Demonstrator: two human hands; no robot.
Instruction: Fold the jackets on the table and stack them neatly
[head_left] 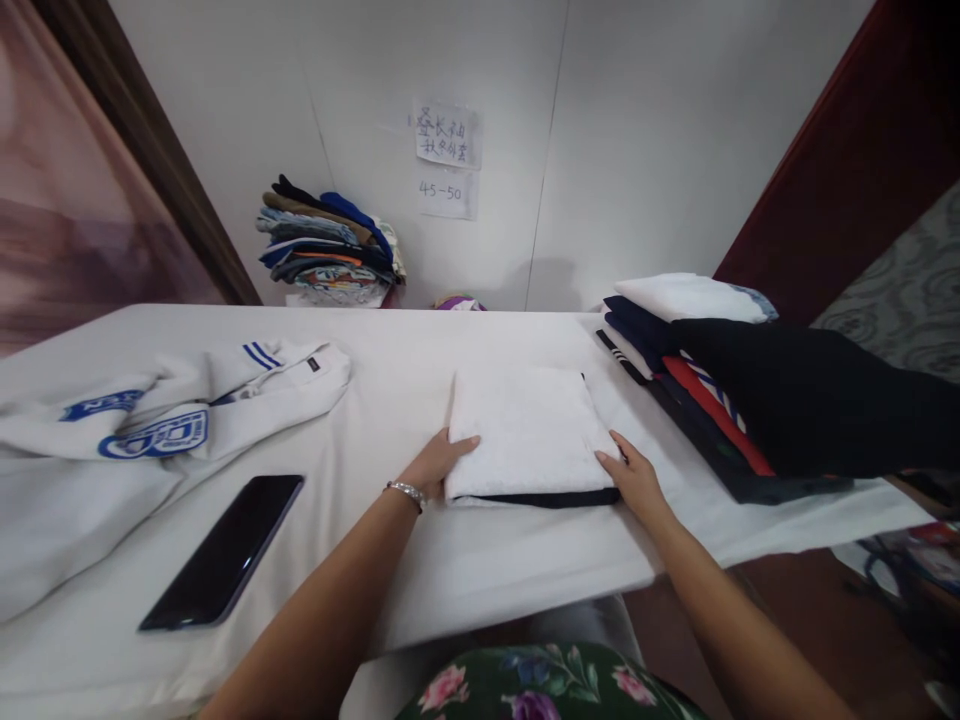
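Note:
A white garment [529, 430], folded into a neat rectangle, lies flat in front of me, with a black layer showing along its near edge. My left hand [442, 460] grips its left side, thumb on top and fingers at the edge or underneath. On the opposite side, my right hand [628, 470] pinches the right edge in the same way. Most of the fingers of both hands are hidden by the cloth or blurred. Further left lies a loose white jacket [169, 415] with blue lettering and stripes, spread out and unfolded.
A black phone [225, 550] rests near the left front. Folded clothes [697, 400] are stacked at the right, a large black garment [817, 400] on top. Behind the table's far edge rises another clothes pile [330, 245]. Handwritten paper signs [446, 160] hang on the wall.

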